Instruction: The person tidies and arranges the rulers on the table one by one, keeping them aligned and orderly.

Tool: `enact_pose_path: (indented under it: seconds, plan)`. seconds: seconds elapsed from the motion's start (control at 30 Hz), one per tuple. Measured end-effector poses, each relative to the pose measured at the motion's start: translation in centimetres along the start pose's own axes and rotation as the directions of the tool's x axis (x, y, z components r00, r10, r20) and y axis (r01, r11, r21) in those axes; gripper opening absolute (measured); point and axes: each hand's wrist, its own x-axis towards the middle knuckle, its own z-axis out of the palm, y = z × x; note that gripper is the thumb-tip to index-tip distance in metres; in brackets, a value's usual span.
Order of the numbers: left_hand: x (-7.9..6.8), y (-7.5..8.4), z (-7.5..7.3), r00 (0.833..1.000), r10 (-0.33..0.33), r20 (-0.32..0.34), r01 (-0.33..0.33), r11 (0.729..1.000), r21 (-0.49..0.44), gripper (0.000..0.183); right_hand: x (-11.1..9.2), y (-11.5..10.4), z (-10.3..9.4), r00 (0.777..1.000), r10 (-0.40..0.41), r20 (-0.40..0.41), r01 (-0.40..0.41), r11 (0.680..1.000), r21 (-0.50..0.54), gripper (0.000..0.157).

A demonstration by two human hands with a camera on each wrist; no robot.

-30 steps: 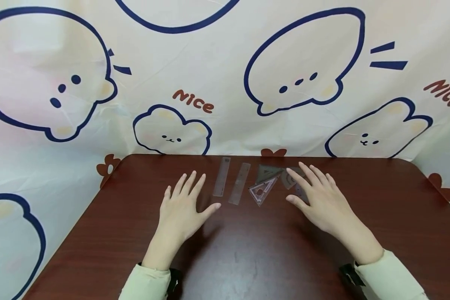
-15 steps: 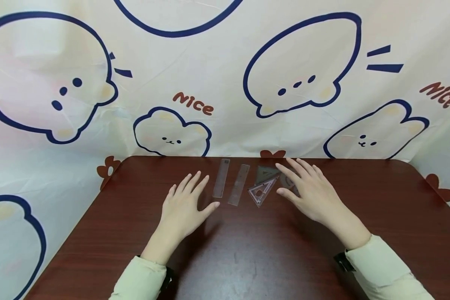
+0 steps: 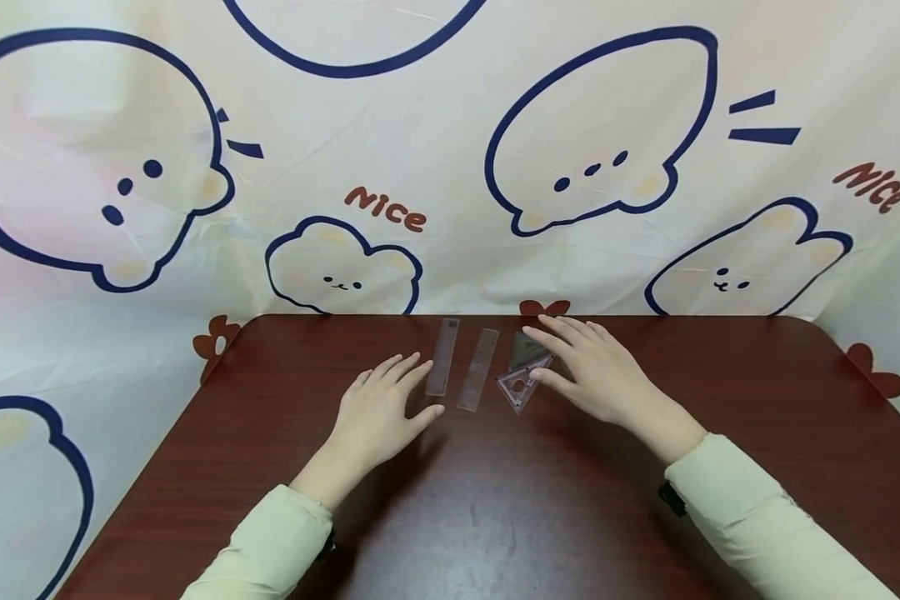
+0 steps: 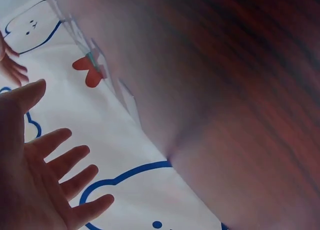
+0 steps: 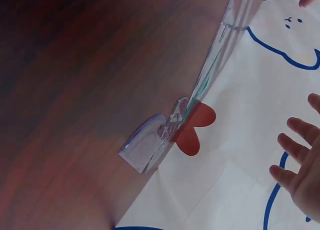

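Note:
Two clear straight rulers lie side by side, the left ruler (image 3: 442,358) and the right ruler (image 3: 478,371). Beside them a clear set square (image 3: 520,386) overlaps a greyish-green set square (image 3: 525,350). My left hand (image 3: 381,415) hovers with fingers spread, its index fingertip close to the left ruler. Over the right end of the group is my right hand (image 3: 600,375), fingers extended and holding nothing; its thumb overlaps the clear set square in the head view. A clear, round-edged piece with a purplish rim (image 5: 142,142), like a protractor, shows in the right wrist view but is hidden by that hand from the head.
All the tools lie near the back edge of a dark brown wooden table (image 3: 487,517). Directly behind stands a white cloth backdrop (image 3: 457,167) with blue cartoon outlines, which also runs along the left and right sides.
My right hand has moved left, covering the protractor shapes seen earlier and nearing the set squares. My left hand has shifted slightly right toward the left ruler. The tools stay in place.

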Motion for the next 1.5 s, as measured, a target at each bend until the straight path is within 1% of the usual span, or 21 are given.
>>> enact_pose_path:
  seconds: [0.13,0.23,0.43,0.57,0.7,0.9,1.03,1.17,1.3,1.4,1.5]
  plan:
    - [0.4,-0.3,0.2,1.000,0.008,0.010,-0.008,1.000,-0.020,0.063,0.8,0.1,0.2,0.999,-0.036,-0.013,0.036,0.999,-0.004,0.062]
    - [0.6,-0.4,0.2,1.000,0.013,0.014,-0.013,0.999,-0.031,0.061,1.6,0.2,0.3,0.998,-0.058,-0.007,0.058,0.998,-0.004,0.061]
    - [1.2,-0.8,0.6,0.999,0.036,0.010,-0.035,0.999,-0.026,0.058,3.2,0.5,0.7,0.996,-0.087,0.002,0.087,0.996,0.010,0.057]
    - [1.6,-1.2,1.0,0.999,0.041,0.003,-0.040,0.999,-0.031,0.055,4.1,0.7,1.0,0.996,-0.090,0.013,0.089,0.996,0.031,0.055]
    - [1.9,-1.6,1.5,1.000,0.028,0.010,-0.027,0.998,-0.065,0.053,5.0,0.7,1.2,0.997,-0.063,0.049,0.060,0.997,0.047,0.054]
    - [2.4,-2.2,1.9,0.999,-0.019,0.037,0.023,0.993,-0.115,0.051,6.4,0.6,1.5,0.994,-0.033,0.100,0.025,0.996,0.081,0.052]
    - [2.4,-2.6,2.0,0.998,-0.025,0.058,0.032,0.991,-0.128,0.051,7.5,0.2,1.9,0.992,-0.008,0.127,-0.010,0.991,0.136,0.050]
    - [2.5,-2.9,2.1,0.998,-0.018,0.067,0.026,0.993,-0.119,0.048,8.6,-0.1,2.9,0.989,0.032,0.146,-0.065,0.971,0.229,0.049]
    - [2.7,-3.0,2.3,0.998,-0.004,0.064,0.012,0.993,-0.118,0.045,9.5,-0.3,3.9,0.983,0.069,0.170,-0.117,0.948,0.297,0.048]
    - [3.1,-3.0,2.5,0.997,-0.006,0.076,0.017,0.989,-0.148,0.044,10.1,-0.4,4.3,0.977,0.094,0.194,-0.155,0.929,0.335,0.046]
    - [3.4,-2.9,2.8,0.994,-0.026,0.108,0.048,0.977,-0.210,0.043,10.6,-0.6,4.5,0.966,0.122,0.227,-0.200,0.912,0.359,0.045]
